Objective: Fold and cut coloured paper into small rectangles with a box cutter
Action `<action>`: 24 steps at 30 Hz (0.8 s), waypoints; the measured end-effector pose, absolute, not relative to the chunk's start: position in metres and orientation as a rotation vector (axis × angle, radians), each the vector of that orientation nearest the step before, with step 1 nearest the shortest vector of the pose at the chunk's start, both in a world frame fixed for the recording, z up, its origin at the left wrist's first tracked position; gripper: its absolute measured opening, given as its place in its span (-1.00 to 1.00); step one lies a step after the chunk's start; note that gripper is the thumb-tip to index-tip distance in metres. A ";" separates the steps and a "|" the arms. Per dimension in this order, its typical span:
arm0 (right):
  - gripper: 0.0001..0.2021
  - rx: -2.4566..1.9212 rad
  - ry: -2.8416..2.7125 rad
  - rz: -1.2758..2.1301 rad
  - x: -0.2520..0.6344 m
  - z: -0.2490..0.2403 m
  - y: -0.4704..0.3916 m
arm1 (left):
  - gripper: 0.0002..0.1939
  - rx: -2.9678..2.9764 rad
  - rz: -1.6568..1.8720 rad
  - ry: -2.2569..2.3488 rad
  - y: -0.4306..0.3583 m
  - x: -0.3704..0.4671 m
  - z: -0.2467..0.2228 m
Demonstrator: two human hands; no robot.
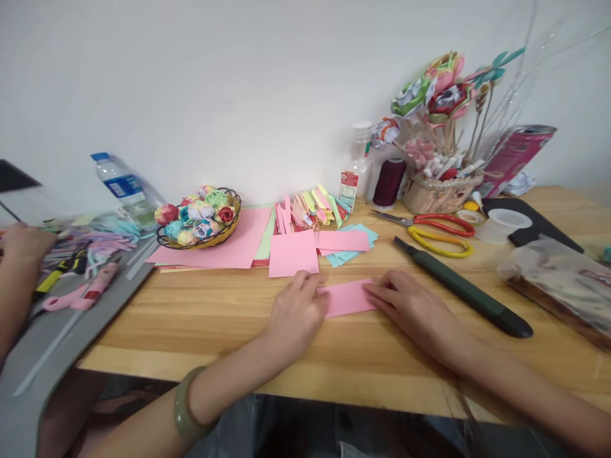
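Observation:
A folded pink paper strip (348, 298) lies on the wooden table in front of me. My left hand (296, 313) pinches its left end, with fingers curled. At the other end, the fingers of my right hand (405, 299) are closed on the paper's edge. Just beyond my left hand is a pink paper square (293, 256). Beside that square, another pink strip (344, 240) rests on blue paper pieces (356, 254). A dark green, knife-like tool with a black tip (463, 289) lies right of my right hand.
Red-and-yellow scissors (442, 234), a purple thread spool (389, 183) and a flower-filled box (439, 194) stand toward the back right. A paper-flower basket (223, 238) sits left, near folded paper strips (315, 207). Another person's hand (26, 245) is over the grey table (81, 356).

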State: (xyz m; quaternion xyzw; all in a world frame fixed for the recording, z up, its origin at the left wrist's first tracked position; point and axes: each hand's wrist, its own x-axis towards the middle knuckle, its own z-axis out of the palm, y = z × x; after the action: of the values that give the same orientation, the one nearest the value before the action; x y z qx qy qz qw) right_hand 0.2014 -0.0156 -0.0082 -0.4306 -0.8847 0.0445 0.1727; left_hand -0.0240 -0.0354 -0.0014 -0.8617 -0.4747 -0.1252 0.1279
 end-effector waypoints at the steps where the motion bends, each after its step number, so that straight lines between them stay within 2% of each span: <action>1: -0.69 -1.214 -2.506 0.131 0.202 -0.008 -0.015 | -0.79 -2.496 -0.411 -1.308 -0.034 -0.025 -0.005; 4: -0.71 -1.192 -2.505 0.139 0.203 -0.009 -0.013 | -0.77 -2.583 -0.452 -1.096 -0.028 -0.028 -0.010; 8: -0.72 -1.195 -2.515 0.139 0.206 -0.008 -0.010 | -0.67 -2.870 -0.308 -0.831 -0.021 -0.028 -0.004; 17: -0.70 -1.217 -2.541 0.076 0.207 -0.003 -0.012 | -0.61 -3.012 -0.123 -0.767 -0.024 -0.032 0.009; 24: -0.71 -1.280 -2.561 0.000 0.201 0.001 -0.017 | -0.62 -2.969 -0.142 -0.735 -0.037 -0.051 0.006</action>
State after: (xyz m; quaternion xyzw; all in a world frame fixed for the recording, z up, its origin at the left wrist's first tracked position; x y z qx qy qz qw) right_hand 0.2015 -0.0166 0.0013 -0.4429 -0.8858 0.0001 0.1387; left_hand -0.0512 -0.0365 0.0062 -0.9689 -0.2398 -0.0464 0.0398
